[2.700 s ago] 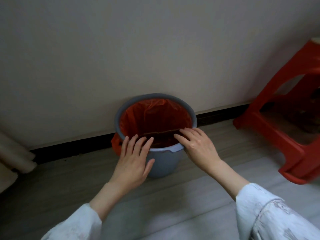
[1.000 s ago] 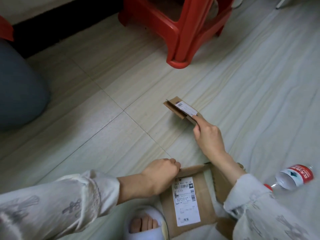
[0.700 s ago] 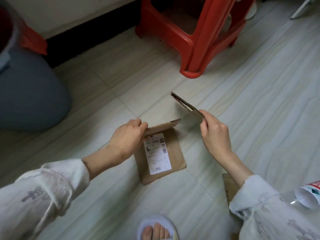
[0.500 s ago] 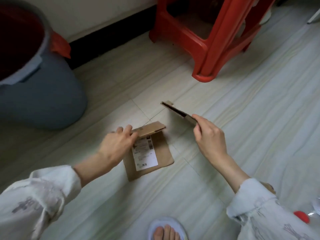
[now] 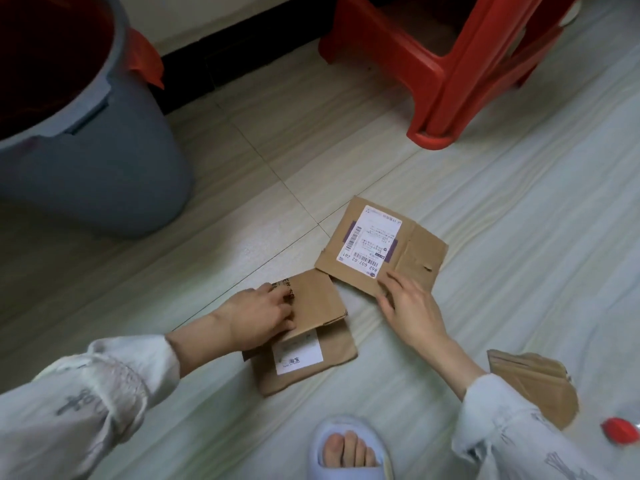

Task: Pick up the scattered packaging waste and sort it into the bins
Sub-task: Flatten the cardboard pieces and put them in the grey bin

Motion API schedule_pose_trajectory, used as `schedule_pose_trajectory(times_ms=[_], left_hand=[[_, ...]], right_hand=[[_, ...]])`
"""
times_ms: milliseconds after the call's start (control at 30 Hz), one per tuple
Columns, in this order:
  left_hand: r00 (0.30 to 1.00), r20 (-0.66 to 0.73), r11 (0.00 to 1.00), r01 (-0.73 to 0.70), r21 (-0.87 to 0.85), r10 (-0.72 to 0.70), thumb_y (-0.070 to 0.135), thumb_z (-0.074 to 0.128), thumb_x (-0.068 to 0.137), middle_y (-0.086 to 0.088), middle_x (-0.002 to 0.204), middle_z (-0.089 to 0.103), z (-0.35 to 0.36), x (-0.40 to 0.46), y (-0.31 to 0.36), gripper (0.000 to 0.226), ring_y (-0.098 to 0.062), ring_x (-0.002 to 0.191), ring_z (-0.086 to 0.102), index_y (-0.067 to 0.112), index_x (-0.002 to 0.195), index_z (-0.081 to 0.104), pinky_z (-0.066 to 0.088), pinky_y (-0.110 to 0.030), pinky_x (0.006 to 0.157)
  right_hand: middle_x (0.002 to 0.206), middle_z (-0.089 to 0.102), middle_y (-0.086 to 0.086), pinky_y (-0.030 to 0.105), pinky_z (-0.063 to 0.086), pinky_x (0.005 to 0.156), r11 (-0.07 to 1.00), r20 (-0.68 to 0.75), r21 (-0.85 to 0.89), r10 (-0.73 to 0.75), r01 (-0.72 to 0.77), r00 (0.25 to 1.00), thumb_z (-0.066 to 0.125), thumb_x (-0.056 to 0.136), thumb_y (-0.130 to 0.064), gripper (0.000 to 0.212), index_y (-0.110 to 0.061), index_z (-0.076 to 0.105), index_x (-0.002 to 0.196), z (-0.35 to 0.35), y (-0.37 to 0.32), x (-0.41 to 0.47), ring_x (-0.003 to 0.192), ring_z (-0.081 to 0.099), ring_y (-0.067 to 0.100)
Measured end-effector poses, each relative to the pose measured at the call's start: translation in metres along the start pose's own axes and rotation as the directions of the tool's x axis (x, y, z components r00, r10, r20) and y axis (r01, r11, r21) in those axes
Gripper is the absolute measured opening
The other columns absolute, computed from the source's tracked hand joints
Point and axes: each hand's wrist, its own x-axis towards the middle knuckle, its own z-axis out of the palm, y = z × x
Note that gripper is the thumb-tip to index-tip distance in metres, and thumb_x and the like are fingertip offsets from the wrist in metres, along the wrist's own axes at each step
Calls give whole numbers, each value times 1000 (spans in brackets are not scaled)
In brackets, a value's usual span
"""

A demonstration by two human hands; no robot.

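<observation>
Two hands are holding flattened cardboard pieces on the pale tiled floor (image 5: 519,188), near the grey plastic bin (image 5: 93,161).

The left hand (image 5: 258,315) is gripping the folded brown cardboard box with a white label (image 5: 311,337) — fingers curled on its upper flap. The right hand (image 5: 408,306) is pinching the edge of the flat brown cardboard sheet with a barcode label (image 5: 377,247), further right of the bin — both pieces are resting on the floor. A red plastic stool (image 5: 443,60) is standing beyond them.

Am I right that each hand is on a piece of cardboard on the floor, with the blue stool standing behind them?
Not quite: the head view shows the stool is red, not blue. The left hand and right hand are each on a cardboard piece on the floor, as you said.
</observation>
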Motion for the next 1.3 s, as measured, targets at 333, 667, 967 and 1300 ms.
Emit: schedule_pose_trajectory(times_ms=[333,667,967,1300], left_hand=[[931,-53,903,336,-269,-362,54,67,72,-9,131,33,26,26,11,98,-27,119,35,14,143,12,36,-36,98],[882,110,668,423,-612,-458,34,76,71,-5,118,40,15,23,-13,65,-22,102,47,16,120,37,42,-32,81],[650,-252,508,240,-827,-717,13,64,83,-8,110,61,-63,-23,-55,31,-29,105,55,15,111,52,44,-38,87],[275,-663,598,-289,-748,-696,9,67,81,7,101,64,-162,-122,-75,34,-4,94,59,24,108,55,44,-16,81]], right_hand=[[153,20,9,46,34,104,967,163,-216,174,-137,971,60,84,-43,75,-19,24,144,14,-1,24,140,20,28],[60,62,1,20,37,37,965,-248,-260,-102,36,963,76,60,-7,15,-10,66,70,-6,-8,36,52,61,20],[91,68,17,37,44,66,988,-390,120,137,-97,911,47,94,-15,25,-12,64,112,-70,-54,71,83,61,39],[90,59,-2,30,40,81,657,-415,748,353,93,839,43,95,-21,31,-3,65,107,-145,-160,107,87,49,12]])
